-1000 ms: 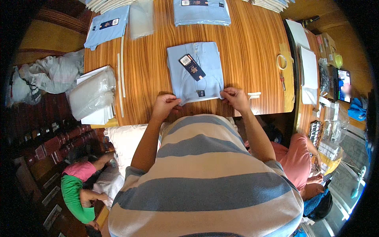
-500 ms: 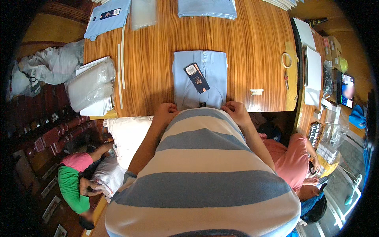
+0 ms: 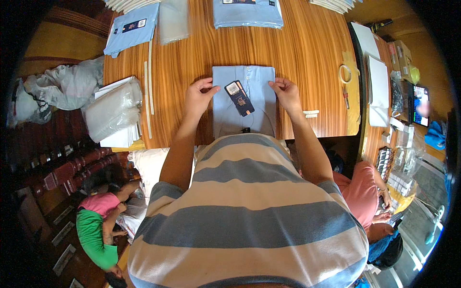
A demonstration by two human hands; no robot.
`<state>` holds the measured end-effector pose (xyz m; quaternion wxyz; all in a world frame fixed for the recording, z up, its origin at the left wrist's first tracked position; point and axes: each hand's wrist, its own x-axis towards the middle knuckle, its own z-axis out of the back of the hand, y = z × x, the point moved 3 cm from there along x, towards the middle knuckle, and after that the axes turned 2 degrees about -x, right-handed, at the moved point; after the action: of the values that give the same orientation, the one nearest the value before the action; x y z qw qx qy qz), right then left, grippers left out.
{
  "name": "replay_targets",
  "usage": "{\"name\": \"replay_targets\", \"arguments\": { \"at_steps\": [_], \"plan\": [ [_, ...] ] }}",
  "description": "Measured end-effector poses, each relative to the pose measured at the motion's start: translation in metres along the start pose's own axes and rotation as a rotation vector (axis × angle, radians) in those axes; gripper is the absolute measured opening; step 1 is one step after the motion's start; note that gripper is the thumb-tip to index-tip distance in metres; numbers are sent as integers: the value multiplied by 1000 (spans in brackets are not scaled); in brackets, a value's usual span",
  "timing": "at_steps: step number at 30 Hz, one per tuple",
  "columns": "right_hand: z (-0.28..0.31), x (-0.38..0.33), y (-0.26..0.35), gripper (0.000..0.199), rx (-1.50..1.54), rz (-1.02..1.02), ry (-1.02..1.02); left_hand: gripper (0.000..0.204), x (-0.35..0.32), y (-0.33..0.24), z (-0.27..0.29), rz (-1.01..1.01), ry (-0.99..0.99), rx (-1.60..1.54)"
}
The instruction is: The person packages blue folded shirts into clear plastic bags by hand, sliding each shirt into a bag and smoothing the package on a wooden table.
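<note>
A folded light-blue shirt [image 3: 224,108] lies on the wood-grain table [image 3: 182,57] right in front of me. A dark hang tag [image 3: 240,98] with a white sticker rests slantwise on it. My left hand [image 3: 200,95] pinches the shirt's left edge near the far end, thumb on top. Opposite it, my right hand [image 3: 287,94] pinches the right edge at about the same height. The fingertips under the cloth are partly hidden. My striped torso covers the shirt's near end.
Folded blue shirts [image 3: 247,14] and clear plastic sleeves [image 3: 173,21] lie at the far side. More plastic bags [image 3: 115,103] sit on the left edge. A tape roll [image 3: 345,73] and a cutter [image 3: 345,98] are on the right. Two people sit nearby, one on each side.
Both hands have moved away from me along the shirt's sides, from its near corners to near its far end. The shirt stays flat with the tag on top.
</note>
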<state>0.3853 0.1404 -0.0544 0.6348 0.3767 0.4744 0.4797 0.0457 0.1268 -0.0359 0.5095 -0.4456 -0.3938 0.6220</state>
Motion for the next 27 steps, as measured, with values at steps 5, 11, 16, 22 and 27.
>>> {"name": "replay_targets", "arguments": {
  "at_steps": [5,11,16,22,27],
  "plan": [
    [3,-1,10,27,-143,4,27,45,-9,-33,3,82,-27,160],
    [-6,4,10,27,-20,-90,133,64,1,-6,-10,60,9,-289],
    [11,-29,43,26,-263,75,-7,51,-11,9,3,170,-4,-165],
    [35,-137,3,29,-344,-177,226,25,-114,-7,23,241,267,115],
    [19,-144,-5,25,-180,-220,230,23,-138,7,25,369,231,170]
  ]
}}
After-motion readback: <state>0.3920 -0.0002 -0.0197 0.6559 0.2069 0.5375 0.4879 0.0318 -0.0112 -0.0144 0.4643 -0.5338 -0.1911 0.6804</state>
